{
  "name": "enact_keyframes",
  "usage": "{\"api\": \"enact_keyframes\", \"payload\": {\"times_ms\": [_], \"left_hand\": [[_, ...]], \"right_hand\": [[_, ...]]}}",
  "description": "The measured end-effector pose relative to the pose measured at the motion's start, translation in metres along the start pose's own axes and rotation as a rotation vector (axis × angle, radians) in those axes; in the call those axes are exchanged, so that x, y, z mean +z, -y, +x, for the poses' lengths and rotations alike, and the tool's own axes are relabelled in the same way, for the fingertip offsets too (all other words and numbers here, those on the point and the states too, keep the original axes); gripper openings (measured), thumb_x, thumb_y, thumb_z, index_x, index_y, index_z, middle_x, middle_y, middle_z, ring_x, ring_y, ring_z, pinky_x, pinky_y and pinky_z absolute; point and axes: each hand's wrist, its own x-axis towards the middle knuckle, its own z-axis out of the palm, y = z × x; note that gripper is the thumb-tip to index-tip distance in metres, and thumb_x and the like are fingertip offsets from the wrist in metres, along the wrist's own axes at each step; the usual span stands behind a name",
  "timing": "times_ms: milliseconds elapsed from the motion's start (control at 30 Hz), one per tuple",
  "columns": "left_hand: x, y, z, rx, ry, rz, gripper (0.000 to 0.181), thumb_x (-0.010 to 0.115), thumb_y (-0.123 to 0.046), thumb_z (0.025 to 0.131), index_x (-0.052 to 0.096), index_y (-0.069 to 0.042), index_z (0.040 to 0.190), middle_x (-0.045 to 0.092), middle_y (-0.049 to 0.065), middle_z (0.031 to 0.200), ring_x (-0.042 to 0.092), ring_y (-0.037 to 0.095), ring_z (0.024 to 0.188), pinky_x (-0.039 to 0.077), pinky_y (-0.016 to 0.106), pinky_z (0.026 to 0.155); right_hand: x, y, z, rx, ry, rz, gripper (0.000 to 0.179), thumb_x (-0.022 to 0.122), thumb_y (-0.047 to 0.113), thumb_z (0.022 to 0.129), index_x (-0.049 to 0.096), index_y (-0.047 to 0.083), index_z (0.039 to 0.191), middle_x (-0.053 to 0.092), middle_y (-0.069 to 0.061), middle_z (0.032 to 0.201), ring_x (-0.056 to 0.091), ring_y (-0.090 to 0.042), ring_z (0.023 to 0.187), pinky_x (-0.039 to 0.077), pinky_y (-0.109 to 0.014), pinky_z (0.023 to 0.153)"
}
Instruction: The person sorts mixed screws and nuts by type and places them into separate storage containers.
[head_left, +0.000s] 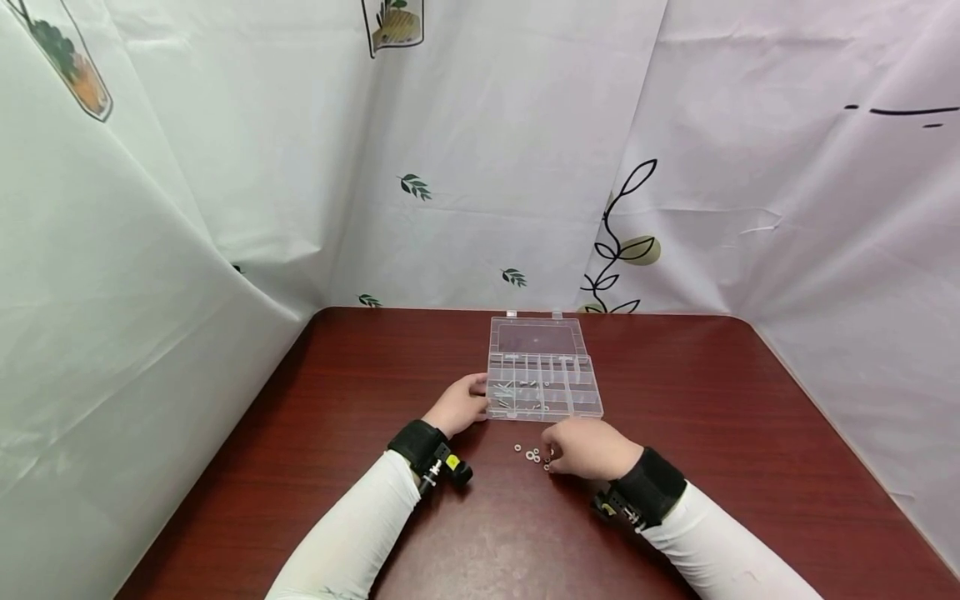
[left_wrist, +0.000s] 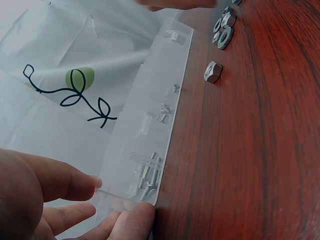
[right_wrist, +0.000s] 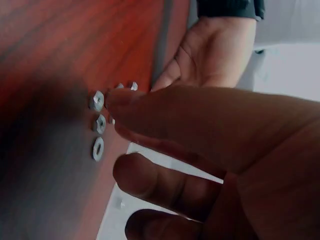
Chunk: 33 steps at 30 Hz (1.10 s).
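A clear plastic compartment box [head_left: 545, 387] lies with its lid raised at the back, screws [head_left: 504, 392] inside its front compartments. My left hand [head_left: 459, 406] touches the box's left side, one fingertip at the rim and others against the corner near the table. Before the box lie several small nuts and washers, among them a hex nut [left_wrist: 213, 72] and a flat washer [right_wrist: 98, 149]. My right hand [head_left: 588, 448] is over these small parts, thumb and forefinger brought close together; whether a part is between their tips is hidden. Its other fingers are bent.
The dark red wooden table [head_left: 390, 358] extends around the box. White cloth [head_left: 480, 208] with leaf drawings hangs behind and at both sides. Each wrist wears a black strap with a small camera [head_left: 456, 472].
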Motion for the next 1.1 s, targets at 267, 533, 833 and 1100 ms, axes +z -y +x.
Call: {"api": "enact_keyframes", "payload": {"times_ms": [267,533,833,1100], "left_hand": [[0.0002,-0.0002,0.0001,0.005,0.0,-0.015,0.055,0.054,0.005,0.096,0.035,0.009,0.148,0.053,0.031,0.13,0.06,0.04,0.112,0.058,0.046,0.086],[0.0,0.0027,0.0029,-0.008,-0.001,0.002,0.054,0.053,0.005,0.096,0.037,0.007,0.148,0.054,0.028,0.129,0.061,0.037,0.111,0.059,0.042,0.085],[0.0006,0.0039,0.0034,-0.005,-0.004,-0.008,0.054,0.053,0.006,0.096,0.037,0.008,0.148,0.054,0.029,0.129,0.061,0.037,0.11,0.059,0.043,0.086],[0.0002,0.0023,0.0026,-0.01,-0.003,0.003,0.054,0.053,0.005,0.096,0.037,0.008,0.148,0.054,0.029,0.13,0.062,0.036,0.111,0.059,0.041,0.085]], "right_hand": [[0.005,0.0058,0.0026,-0.052,0.02,0.024,0.024,0.075,0.014,0.072,0.055,0.026,0.066,0.046,0.018,0.061,0.044,-0.003,0.057,0.038,-0.023,0.05],[0.0061,0.0052,0.0016,-0.026,0.025,0.024,0.027,0.076,0.013,0.073,0.054,0.026,0.066,0.045,0.017,0.06,0.043,-0.003,0.056,0.037,-0.023,0.049],[0.0075,0.0039,0.002,-0.038,0.019,0.027,0.027,0.072,0.01,0.074,0.053,0.026,0.063,0.043,0.017,0.058,0.041,-0.002,0.054,0.036,-0.021,0.048],[0.0082,0.003,0.003,-0.034,0.026,0.039,0.027,0.068,0.009,0.075,0.051,0.024,0.062,0.04,0.016,0.057,0.039,-0.003,0.053,0.035,-0.021,0.048]]}}
